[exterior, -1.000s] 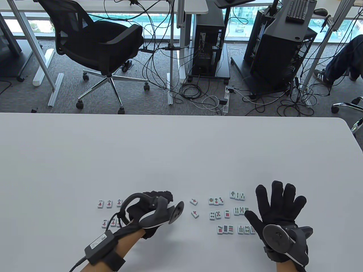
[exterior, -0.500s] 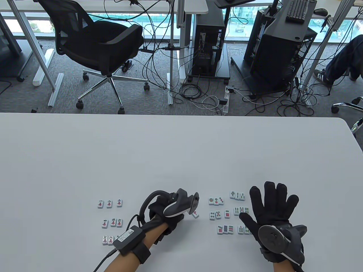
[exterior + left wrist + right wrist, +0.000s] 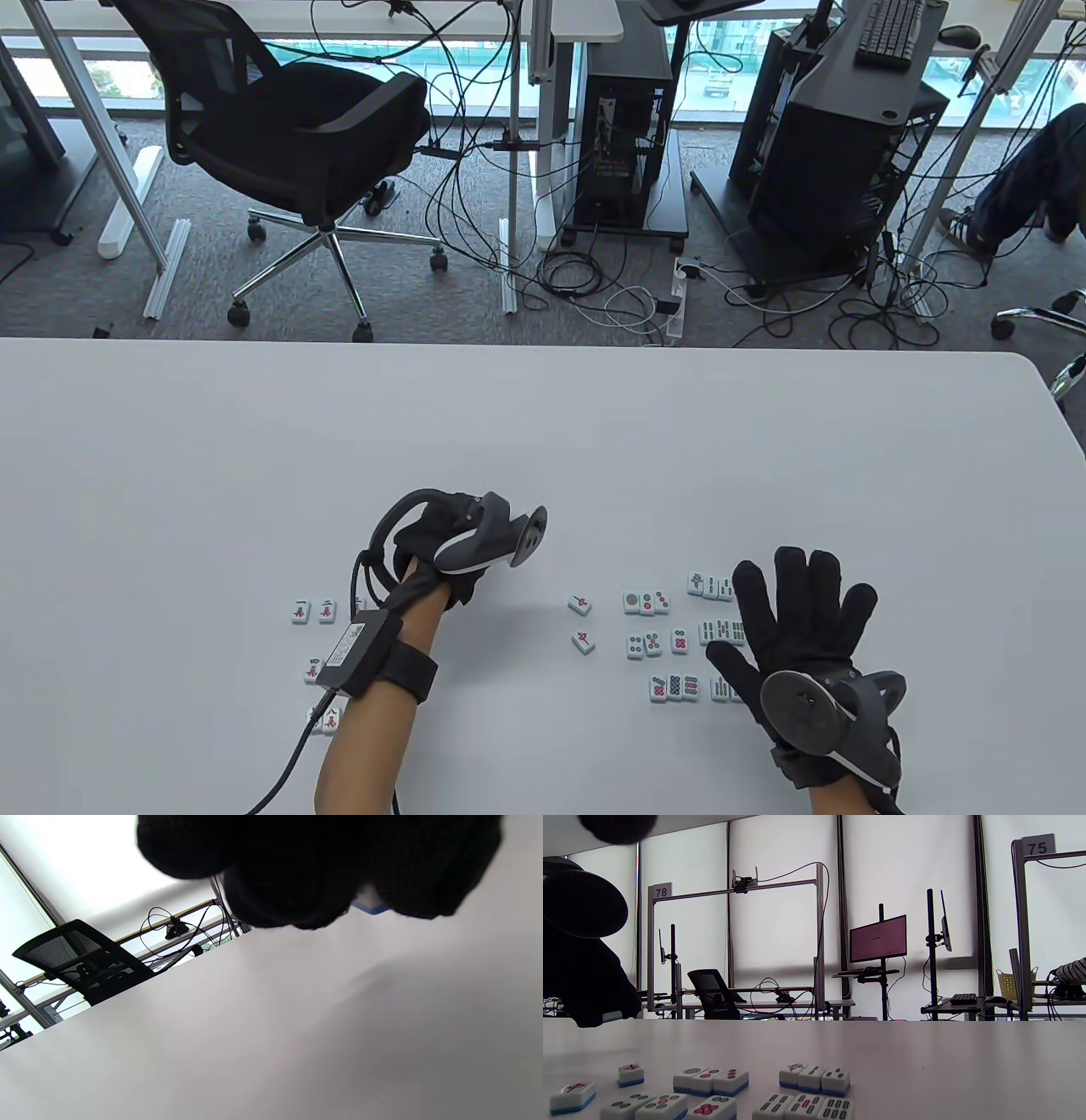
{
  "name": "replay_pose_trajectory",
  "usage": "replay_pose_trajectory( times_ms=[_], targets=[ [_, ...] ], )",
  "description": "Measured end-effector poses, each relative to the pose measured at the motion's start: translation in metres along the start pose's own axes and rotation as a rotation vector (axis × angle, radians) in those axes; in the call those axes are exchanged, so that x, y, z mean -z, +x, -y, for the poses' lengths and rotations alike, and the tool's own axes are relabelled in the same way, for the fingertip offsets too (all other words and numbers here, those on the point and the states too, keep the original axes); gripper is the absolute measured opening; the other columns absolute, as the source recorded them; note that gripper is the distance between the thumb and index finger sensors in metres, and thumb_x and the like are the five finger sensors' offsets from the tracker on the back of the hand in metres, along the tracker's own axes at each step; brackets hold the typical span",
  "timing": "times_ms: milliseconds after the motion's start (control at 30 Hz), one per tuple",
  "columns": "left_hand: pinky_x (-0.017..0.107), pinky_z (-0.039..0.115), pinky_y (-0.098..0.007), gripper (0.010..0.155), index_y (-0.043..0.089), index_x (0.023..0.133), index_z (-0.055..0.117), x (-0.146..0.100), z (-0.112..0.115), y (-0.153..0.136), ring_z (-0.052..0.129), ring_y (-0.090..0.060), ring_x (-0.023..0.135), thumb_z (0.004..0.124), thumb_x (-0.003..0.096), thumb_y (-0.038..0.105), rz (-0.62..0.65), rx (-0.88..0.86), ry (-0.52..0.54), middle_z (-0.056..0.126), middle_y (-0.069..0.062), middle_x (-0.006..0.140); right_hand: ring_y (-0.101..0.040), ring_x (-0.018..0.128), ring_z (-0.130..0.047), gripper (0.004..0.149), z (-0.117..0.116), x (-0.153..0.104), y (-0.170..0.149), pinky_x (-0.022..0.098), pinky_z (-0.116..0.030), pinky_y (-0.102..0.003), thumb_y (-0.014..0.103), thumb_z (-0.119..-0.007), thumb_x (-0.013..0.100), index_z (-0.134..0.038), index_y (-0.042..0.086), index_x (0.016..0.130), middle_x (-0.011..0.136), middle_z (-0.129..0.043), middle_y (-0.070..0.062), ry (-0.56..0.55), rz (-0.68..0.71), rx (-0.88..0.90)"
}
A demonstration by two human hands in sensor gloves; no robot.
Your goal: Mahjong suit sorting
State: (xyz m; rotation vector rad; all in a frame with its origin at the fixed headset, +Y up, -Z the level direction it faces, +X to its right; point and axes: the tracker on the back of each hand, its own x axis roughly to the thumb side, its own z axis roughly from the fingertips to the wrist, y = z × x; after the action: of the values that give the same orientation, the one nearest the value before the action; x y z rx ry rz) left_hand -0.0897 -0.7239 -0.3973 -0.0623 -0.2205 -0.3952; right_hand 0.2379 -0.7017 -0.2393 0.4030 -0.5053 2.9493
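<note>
The white table [image 3: 543, 441] fills the lower half of the table view, with a black office chair [image 3: 288, 127] on the carpet beyond its far edge. The right hand [image 3: 806, 628] lies flat near the front right, fingers straight and spread, gripping nothing, and it partly covers the green-marked tiles [image 3: 721, 631], which sit in three short rows at the right end of the layout. The left hand [image 3: 450, 548] is raised over the table just behind the tile rows, its fingers curled; in the left wrist view a small white and blue piece [image 3: 368, 902] shows between the dark fingertips [image 3: 271, 887], so it looks pinched there, though whether it is a tile I cannot tell. Left of the green rows, the circle-marked tiles [image 3: 646, 603] sit in three rows, touching side by side. Further left, the red-marked tiles [image 3: 312, 611] lie in rows, partly hidden under the left forearm. Between those two groups, two loose tiles [image 3: 581, 624] with red marks lie apart from each other and slightly askew.
</note>
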Motion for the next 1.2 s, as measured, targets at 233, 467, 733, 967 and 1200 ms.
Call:
replay_pose_trajectory(
  times_ms=[233,467,733,967,1200],
  targets=[
    [0.041,0.088,-0.027,0.058,0.036,0.083,0.081,0.015,0.029,-0.008,0.1,-0.003,0.043,0.09,0.0274,0.05,-0.081,-0.021,-0.109,0.095,0.021,0.066,-0.043,0.1,0.005,0.082,0.001,0.001,-0.002,0.067,-0.007,-0.072,0.064,-0.056,0.048,-0.008,0.034,0.108,0.114,-0.001,-0.013,-0.004,-0.013,0.014],
    [0.042,0.086,-0.028,0.066,0.043,0.091,0.072,0.013,0.033,-0.01,0.099,-0.005,0.046,0.086,0.028,0.056,-0.092,0.021,-0.202,0.093,0.022,0.069,-0.043,0.1,0.005,0.082,0.001,0.001,-0.001,0.067,-0.007,-0.072,0.064,-0.056,0.048,-0.009,0.034,0.108,0.114,-0.001,-0.013,0.005,-0.014,0.008],
    [0.037,0.086,-0.027,0.07,0.042,0.095,0.069,-0.016,-0.017,0.017,0.099,-0.004,0.04,0.085,0.028,0.058,0.078,0.116,0.034,0.093,0.021,0.068,-0.043,0.1,0.005,0.082,0.002,0.0,0.0,0.068,-0.007,-0.072,0.063,-0.057,0.048,-0.007,0.035,0.107,0.114,0.0,-0.013,-0.005,-0.014,0.02],
    [0.03,0.087,-0.027,0.062,0.038,0.088,0.079,-0.023,-0.022,0.087,0.099,-0.004,0.032,0.082,0.03,0.06,0.276,0.067,0.053,0.097,0.021,0.06,-0.043,0.1,0.004,0.082,0.001,0.0,0.001,0.068,-0.008,-0.072,0.063,-0.057,0.048,-0.007,0.035,0.107,0.114,0.0,-0.013,0.006,-0.004,-0.001],
    [0.026,0.086,-0.029,0.053,0.031,0.077,0.087,-0.013,-0.011,0.119,0.099,-0.007,0.025,0.076,0.0349,0.061,0.265,0.076,0.003,0.099,0.019,0.051,-0.043,0.1,0.005,0.082,0.003,0.0,0.001,0.068,-0.008,-0.072,0.063,-0.057,0.048,-0.007,0.035,0.107,0.114,0.001,-0.013,-0.01,-0.002,0.03]
  ],
)
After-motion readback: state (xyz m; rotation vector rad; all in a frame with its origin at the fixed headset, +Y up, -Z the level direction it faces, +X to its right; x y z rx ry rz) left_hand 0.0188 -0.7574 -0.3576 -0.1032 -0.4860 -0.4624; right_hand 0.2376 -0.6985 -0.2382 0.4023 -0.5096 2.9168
